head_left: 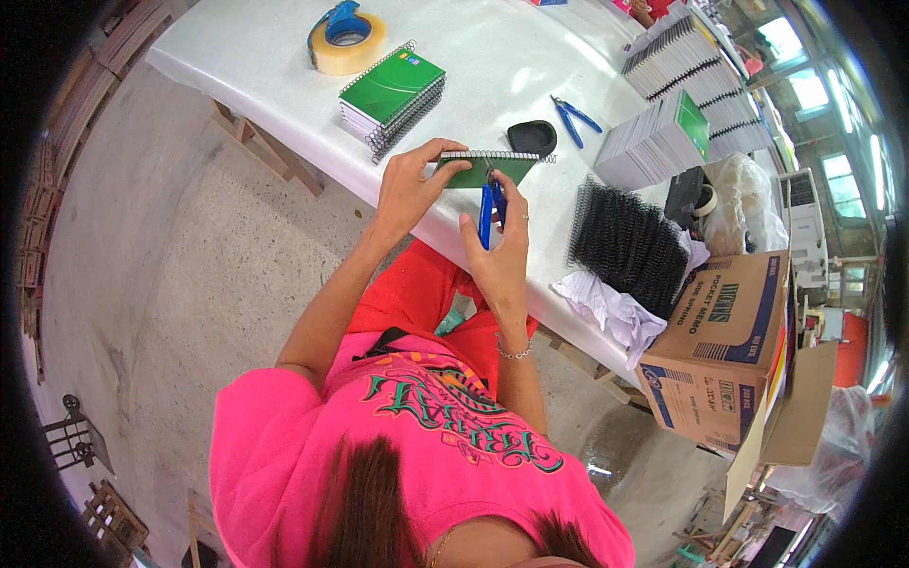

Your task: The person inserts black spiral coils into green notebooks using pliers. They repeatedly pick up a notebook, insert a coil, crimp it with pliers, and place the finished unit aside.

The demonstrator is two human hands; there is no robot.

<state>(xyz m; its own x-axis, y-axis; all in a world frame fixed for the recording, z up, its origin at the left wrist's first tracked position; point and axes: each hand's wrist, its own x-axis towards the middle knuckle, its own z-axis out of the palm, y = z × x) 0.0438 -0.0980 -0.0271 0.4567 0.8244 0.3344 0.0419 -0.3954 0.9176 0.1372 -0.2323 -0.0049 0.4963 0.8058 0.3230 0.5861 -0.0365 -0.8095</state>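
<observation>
A small green spiral notebook [516, 168] is held up over the table's front edge, its wire coil along the top. My left hand [417, 185] pinches its left end between thumb and fingers. My right hand [502, 232] is closed round a pair of blue-handled pliers [486, 214], whose jaws reach the notebook near the coil. Past the notebook's right end a bit of loose coil sticks out. Just behind lies a black, rounded shallow holder [532, 138]. A stack of finished-looking green spiral notebooks [393, 90] stands to the left.
A tape dispenser [346, 40] sits at the far left; a second pair of blue pliers [575, 119] lies right of centre. Notebook stacks [653, 142], a heap of black coils [627, 241] on crumpled paper and an open cardboard box [720, 331] crowd the right side.
</observation>
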